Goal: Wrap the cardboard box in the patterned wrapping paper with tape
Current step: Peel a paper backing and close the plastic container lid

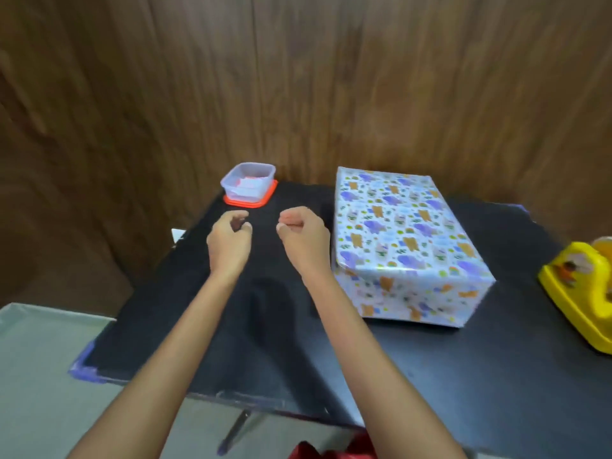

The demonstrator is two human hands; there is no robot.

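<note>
- Wood-grain panelling fills the background, and a black matte surface spreads across the middle of the frame.
- Fingers of the left hand curl loosely inward, thumb near the fingertips; whether anything is pinched between them cannot be told.
- Fingers of the right hand are folded into a loose fist, the thumb lying along their side, gripping nothing that shows.
- Both hands hover over the middle of the surface, near each other but apart, with bare forearms reaching up from the lower edge of the frame.
- Just above the left hand sits a clear plastic container, square with rounded corners, resting on an orange lid; something pale and white lies inside, too blurred to identify.
- Right of the right hand, close beside it, stands the cardboard box, fully covered in glossy white wrapping paper printed with purple and orange animal figures, its edges folded crisp.
- At the right edge of the frame sits a yellow plastic tape dispenser, well apart from the box.
- Pale grey floor shows at lower left.
</note>
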